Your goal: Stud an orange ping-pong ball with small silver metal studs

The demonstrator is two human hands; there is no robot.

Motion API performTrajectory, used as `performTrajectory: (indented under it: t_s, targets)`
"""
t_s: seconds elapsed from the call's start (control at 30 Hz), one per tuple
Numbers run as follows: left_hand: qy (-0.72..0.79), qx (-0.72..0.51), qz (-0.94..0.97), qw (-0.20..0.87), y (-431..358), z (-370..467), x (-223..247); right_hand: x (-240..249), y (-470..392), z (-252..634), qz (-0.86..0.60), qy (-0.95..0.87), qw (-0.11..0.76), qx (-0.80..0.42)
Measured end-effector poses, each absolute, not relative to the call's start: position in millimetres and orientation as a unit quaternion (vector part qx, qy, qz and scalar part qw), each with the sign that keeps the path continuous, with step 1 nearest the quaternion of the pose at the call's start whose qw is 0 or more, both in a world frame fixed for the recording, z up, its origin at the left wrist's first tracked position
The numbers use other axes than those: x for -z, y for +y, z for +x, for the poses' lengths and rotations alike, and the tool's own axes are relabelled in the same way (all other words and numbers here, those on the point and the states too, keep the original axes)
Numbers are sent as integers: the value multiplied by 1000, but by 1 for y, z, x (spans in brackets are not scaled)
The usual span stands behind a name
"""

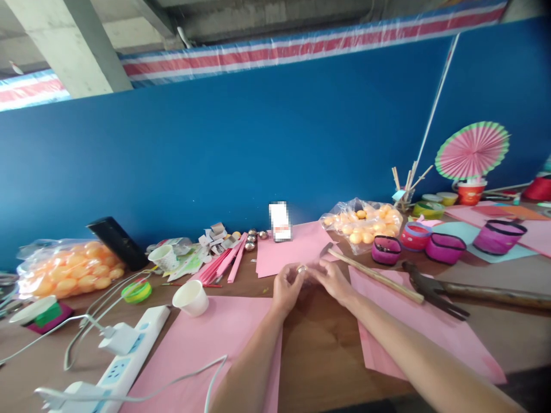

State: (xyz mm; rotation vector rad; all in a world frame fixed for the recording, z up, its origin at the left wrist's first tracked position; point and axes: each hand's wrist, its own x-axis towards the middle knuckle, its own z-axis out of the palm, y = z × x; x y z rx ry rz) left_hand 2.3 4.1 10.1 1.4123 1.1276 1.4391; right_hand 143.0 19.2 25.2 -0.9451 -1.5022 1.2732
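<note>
My left hand (287,288) is closed in a pinch over the bare brown table. A small shiny metallic thing (302,268) shows at its thumb and fingertips; it is too small to tell its kind. My right hand (336,282) comes in from the right, fingers bent and pressed together, with the tips right beside the shiny thing. What the right fingertips hold, if anything, is hidden. A pink paper sheet (271,255) lies beyond my hands. A small wooden-handled hammer (379,275) rests just right of my right hand.
A claw hammer (482,291) lies at right, near purple pouches (445,248). Bags of orange balls (370,222) stand on both sides. At left are a paper cup (190,298), a power strip (129,355) with cords, and silver balls (250,244) near the blue wall.
</note>
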Motion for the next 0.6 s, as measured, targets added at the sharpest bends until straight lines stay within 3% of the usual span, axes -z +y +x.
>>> performTrajectory:
  t_s: [0.13,0.33,0.6]
  targets:
    - [443,-577,542,422,6,1,-8,-27,16,142,-355,-658,465,-474]
    - [381,-584,451,557,2,-1,-14,-22,19,143,-346,-627,467,-518]
    - [425,-584,448,527,2,1,-18,-25,16,142,-343,-679,460,-458]
